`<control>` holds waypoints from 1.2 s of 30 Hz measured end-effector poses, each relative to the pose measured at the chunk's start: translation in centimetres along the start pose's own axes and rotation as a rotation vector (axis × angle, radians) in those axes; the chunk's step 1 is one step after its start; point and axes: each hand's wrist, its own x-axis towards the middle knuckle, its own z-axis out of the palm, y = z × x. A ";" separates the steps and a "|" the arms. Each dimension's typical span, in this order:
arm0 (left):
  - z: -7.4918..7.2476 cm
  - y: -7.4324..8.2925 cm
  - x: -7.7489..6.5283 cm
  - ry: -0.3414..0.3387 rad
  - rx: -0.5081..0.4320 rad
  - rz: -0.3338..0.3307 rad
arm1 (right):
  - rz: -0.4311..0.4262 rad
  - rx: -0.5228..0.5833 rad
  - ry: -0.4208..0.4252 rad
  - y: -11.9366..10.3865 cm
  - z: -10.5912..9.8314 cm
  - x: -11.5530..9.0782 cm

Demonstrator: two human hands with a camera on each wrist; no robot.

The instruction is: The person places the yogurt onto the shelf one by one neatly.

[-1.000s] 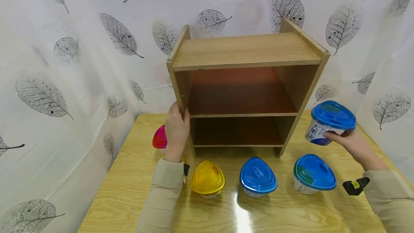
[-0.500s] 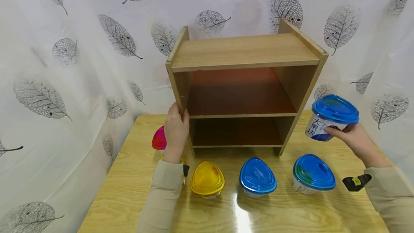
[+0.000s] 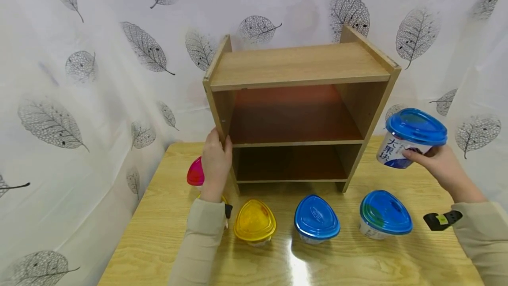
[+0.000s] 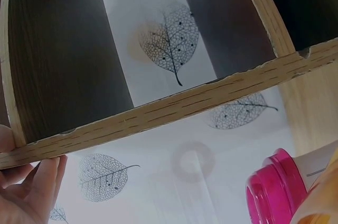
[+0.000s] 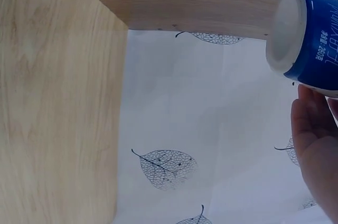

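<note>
My right hand [image 3: 440,164] holds a blue-lidded tub [image 3: 410,138] in the air to the right of a wooden shelf unit [image 3: 301,82]; the thumb lies across its printed side. In the right wrist view the base of this tub [image 5: 288,28] shows above the fingers. My left hand [image 3: 216,162] grips the front edge of the unit's left side panel. The left wrist view has fingers [image 4: 45,184] under that panel edge [image 4: 174,97]. Both shelf compartments look bare from the front.
Along the unit's front stand a yellow-lidded tub [image 3: 255,222], a blue-lidded tub [image 3: 316,217] and a blue-green-lidded tub [image 3: 386,213]. A pink-lidded tub [image 3: 195,172] and another yellow-lidded one are partly behind my left arm. A leaf-print curtain [image 3: 99,114] surrounds the wooden table [image 3: 143,237].
My right hand has raised the blue-lidded tub and shifted it slightly to the right. My left hand keeps its grip on the panel.
</note>
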 end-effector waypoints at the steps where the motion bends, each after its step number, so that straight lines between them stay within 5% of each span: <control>1: 0.0 0.0 0.0 -0.001 0.001 0.000 | -0.003 -0.002 0.003 -0.1 -0.1 0.0; 11: -0.1 0.0 -0.3 -0.010 0.011 -0.009 | -0.070 0.103 0.016 -2.4 -0.8 0.7; 17: 0.0 -0.1 -0.4 -0.010 0.016 -0.012 | -0.049 -0.035 0.045 -3.3 -1.2 0.9; 36: 0.1 0.0 -0.1 -0.009 0.026 -0.003 | -0.042 -0.120 0.086 -6.7 -2.0 1.4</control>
